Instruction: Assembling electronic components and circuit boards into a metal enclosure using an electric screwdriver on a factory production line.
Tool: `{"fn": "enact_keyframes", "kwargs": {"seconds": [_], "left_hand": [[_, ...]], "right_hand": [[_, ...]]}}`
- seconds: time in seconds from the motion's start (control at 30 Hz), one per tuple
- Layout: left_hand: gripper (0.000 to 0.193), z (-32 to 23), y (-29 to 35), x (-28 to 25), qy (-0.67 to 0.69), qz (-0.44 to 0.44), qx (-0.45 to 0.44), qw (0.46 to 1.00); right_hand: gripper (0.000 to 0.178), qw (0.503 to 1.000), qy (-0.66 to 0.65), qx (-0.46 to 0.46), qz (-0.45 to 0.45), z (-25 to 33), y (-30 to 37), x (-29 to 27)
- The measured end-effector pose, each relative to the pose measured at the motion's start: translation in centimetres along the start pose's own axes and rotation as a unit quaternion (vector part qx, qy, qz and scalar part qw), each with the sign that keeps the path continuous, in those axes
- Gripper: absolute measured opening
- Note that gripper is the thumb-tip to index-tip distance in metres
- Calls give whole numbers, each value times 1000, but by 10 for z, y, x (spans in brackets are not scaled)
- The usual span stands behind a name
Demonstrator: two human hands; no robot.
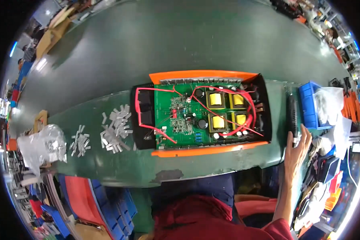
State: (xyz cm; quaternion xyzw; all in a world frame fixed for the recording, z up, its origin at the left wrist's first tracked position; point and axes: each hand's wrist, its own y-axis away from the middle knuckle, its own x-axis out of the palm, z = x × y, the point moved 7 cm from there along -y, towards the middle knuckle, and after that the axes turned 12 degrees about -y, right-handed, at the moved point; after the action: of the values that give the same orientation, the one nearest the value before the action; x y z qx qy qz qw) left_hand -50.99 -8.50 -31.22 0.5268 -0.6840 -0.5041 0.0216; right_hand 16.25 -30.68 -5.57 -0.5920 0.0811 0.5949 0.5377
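One right hand, thumb and fingers about the near end of one black cylindrical hand tool, whether gripping cannot be told; tool lies on green workbench between one orange-sided chassis and one blue plastic bin

Right of the open orange-and-black case, the right hand has thumb and fingers about a black tool's near end; farther right stands a blue bin. Left of the case lie two piles of small grey pieces, then a clear plastic bag.
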Motion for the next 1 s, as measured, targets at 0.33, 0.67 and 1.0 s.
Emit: {"fn": "enact_keyframes", "kwargs": {"seconds": [0.33, 0.67, 1.0], "left_hand": [[25, -206, 26, -315, 144, -304, -7, 942], [62, -235, -84, -426, -80, -544, -165, 819], [54, -236, -120, -442, -77, -546, -196, 811]], "right_hand": [[23, 951, -291, 20, 107, 69, 1, 11], [44, 901, -345, 171, 199, 88, -30, 41], [59, 929, -298, 174, 133, 58, -35, 57]]}}
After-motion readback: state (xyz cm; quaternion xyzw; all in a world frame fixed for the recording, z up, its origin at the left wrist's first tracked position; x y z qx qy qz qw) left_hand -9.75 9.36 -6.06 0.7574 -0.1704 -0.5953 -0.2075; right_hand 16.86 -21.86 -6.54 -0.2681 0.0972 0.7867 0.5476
